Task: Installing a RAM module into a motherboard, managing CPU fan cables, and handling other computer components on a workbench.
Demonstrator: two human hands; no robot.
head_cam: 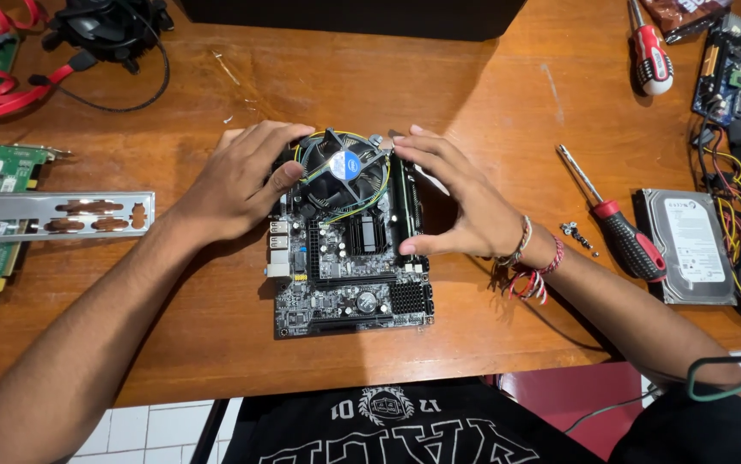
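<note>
Nearest the camera, at the bottom of the frame, is the person's black printed shirt (pixel 387 425), and above it the wooden surface (pixel 490 94) fills the picture. At its centre lies a small motherboard (pixel 349 279) with a round cooler fan (pixel 344 170) on its upper part and a memory stick (pixel 406 204) standing along the right edge. The left hand (pixel 237 185) curls round the fan's left rim, thumb pressed on the fan frame, its grip half spread. The right hand (pixel 460 202) rests on the memory stick, fingers spread along it and thumb at its lower end, pressing rather than pinching. Uneven pressure could flex the board or leave the stick crooked in its slot. A red-handled screwdriver (pixel 619 228) and a hard drive (pixel 688 245) lie right of centre; loose screws (pixel 575 232) sit between.
</note>
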